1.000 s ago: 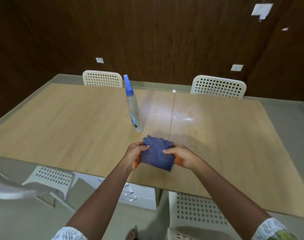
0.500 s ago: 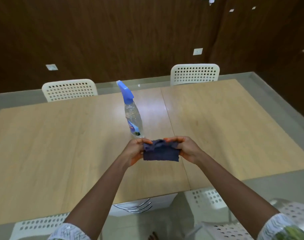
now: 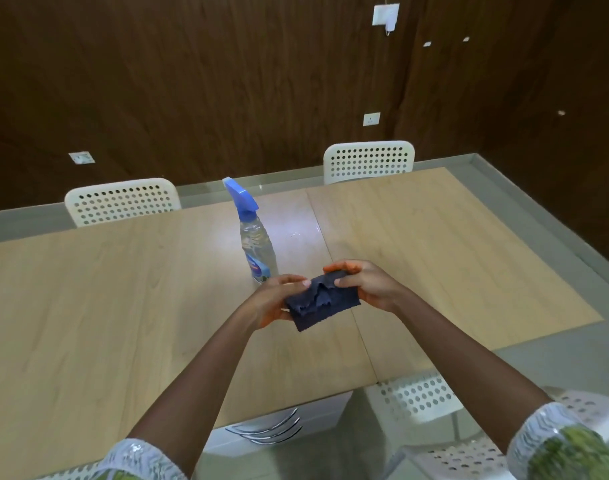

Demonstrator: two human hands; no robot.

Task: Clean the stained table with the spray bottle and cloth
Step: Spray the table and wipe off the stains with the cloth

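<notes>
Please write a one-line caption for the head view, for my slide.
Both hands, left and right, hold a blue cloth above the table, beside an upright spray bottle.

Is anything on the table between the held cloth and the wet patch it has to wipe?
Nothing visible. Both hands, left and right, hold the cloth above the table. The bottle stands left of the wet patch, off the direct path.

table (image 3: 123,306): pale wood-grain laminate, smooth, glossy sheen at far centre | cloth (image 3: 322,301): dark blue fabric, matt, napped | spray bottle (image 3: 256,245): clear glossy plastic, blue plastic trigger | far chairs (image 3: 123,200): white perforated plastic | wall (image 3: 226,81): dark wood panelling
</notes>
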